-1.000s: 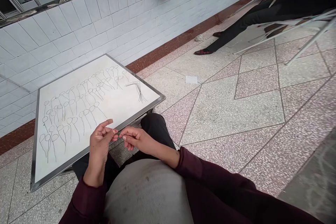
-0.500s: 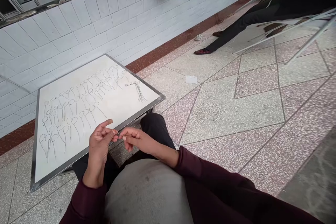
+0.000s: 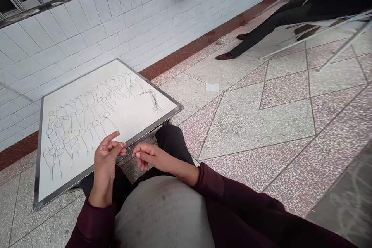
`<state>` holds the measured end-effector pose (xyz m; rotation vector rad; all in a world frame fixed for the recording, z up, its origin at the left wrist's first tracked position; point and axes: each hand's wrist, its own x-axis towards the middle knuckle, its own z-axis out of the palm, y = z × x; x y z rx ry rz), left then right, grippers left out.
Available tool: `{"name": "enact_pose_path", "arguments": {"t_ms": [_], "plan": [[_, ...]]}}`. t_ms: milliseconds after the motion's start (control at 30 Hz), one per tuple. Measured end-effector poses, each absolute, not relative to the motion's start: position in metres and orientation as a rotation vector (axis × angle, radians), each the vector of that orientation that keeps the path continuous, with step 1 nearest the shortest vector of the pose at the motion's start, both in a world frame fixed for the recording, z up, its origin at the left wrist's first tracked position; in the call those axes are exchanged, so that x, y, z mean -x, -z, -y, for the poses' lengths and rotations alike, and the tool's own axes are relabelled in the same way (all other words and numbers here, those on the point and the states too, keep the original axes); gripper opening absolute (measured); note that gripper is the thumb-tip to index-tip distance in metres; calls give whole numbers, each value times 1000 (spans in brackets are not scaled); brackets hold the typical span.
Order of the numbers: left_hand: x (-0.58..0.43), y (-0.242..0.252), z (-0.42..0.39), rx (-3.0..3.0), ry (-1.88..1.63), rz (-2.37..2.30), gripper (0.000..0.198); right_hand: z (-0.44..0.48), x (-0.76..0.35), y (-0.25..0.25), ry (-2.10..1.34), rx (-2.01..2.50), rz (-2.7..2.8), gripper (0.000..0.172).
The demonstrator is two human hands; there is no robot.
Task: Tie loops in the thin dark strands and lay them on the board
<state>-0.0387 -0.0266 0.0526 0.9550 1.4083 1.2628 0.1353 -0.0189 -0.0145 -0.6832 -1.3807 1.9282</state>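
A thin wire (image 3: 129, 148) runs across the small gap between my two hands, in front of the table's near edge. My left hand (image 3: 106, 159) pinches one end between thumb and forefinger, its other fingers partly raised. Thumb and forefinger of my right hand (image 3: 149, 155) are closed on the other end, with the remaining fingers curled. Beyond them, several looped wires (image 3: 78, 133) with long tails lie in rows on the white tabletop (image 3: 133, 122). A bunch of straight thin wires (image 3: 154, 100) rests near the table's right corner.
The table's metal rim (image 3: 69, 184) stands close to my knees (image 3: 171, 141). A tiled wall (image 3: 110, 23) with a barred window is behind it. At the upper right sits another person (image 3: 270, 23) beside a white metal frame (image 3: 337, 50). A white paper (image 3: 212, 87) lies on the floor.
My left hand has moved a little to the left, away from my right hand. The gap between them has widened, showing more of the wire. The right hand has hardly moved.
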Motion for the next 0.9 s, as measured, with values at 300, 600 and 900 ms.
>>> {"name": "enact_pose_path", "arguments": {"t_ms": [300,600,900], "plan": [[39,-54,26,-943,-1263,-1407,54,20,-136,14,-1932,738,1365,27],[41,-55,27,-956,-1272,-1378,52,21,-137,11,-2166,570,1324,37],[40,-52,27,-959,-1225,-1363,51,19,-135,12,-2284,533,1239,25]]}}
